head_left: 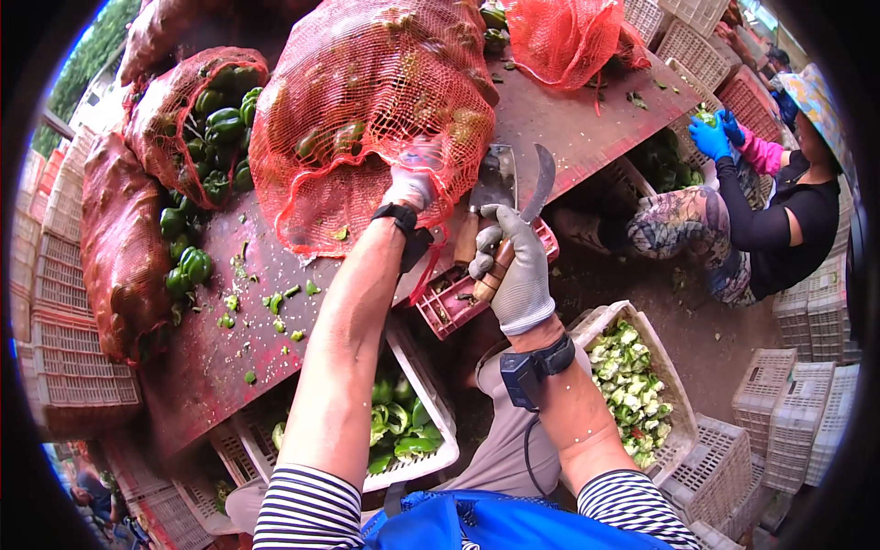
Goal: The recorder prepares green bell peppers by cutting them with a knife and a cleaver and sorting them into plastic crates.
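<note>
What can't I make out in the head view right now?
Head: fingertips of the left hand and what they touch; the mesh bag hides them.
Head: the mesh bag's top; cut off by the upper edge.
Head: part of the curved knife's handle; the right hand covers it.
Head: part of the green-pepper crate; the left forearm covers it.

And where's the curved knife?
In the head view, the curved knife is right of centre, in the person's right hand, beside a broad blade.

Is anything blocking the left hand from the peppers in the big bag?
Nothing I can see: the left hand reaches into the open mouth of the bag. The bag partly hides it, so I can't tell whether it touches peppers.
</note>
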Motion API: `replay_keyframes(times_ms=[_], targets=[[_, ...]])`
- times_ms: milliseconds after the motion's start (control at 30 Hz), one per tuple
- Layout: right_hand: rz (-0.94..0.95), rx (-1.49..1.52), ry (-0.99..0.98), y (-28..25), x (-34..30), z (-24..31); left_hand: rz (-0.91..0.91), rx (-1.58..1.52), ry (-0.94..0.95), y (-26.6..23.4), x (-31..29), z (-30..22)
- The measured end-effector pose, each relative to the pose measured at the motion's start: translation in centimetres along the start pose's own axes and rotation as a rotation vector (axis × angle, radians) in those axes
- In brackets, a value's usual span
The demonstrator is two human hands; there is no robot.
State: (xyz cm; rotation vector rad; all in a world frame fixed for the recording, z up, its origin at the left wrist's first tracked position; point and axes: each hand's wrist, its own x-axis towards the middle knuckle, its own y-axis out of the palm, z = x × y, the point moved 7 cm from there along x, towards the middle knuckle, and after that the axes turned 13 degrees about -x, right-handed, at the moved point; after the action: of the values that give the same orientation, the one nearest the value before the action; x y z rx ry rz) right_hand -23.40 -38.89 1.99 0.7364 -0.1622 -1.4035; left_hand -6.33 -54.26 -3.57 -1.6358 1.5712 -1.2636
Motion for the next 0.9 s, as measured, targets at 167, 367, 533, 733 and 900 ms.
replay_keyframes(times_ms=[167,367,533,733,900], targets=[[0.157,-0.229,-0.015,3.0,-0.1,-1.1,-0.116,-0.950,-0.616,-7.4,-12.5,8.7],[0.312,-1.148,-0.434,10.7,-3.9,-5.9,-0.538,-2.076,-0.959,-12.3,-31.8,7.3],[0.589,-1.306,-0.948,16.3,-12.5,-10.9,-0.865,-2.103,-0.922,-14.5,-40.7,2.9],[0.766,-1.461,-1.120,18.9,-18.3,-15.2,-0.911,-1.947,-0.910,-17.0,-45.6,1.0],[0.845,-1.582,-1.088,18.7,-19.4,-16.6,-0.891,-2.040,-0.822,-16.9,-46.9,0.2]])
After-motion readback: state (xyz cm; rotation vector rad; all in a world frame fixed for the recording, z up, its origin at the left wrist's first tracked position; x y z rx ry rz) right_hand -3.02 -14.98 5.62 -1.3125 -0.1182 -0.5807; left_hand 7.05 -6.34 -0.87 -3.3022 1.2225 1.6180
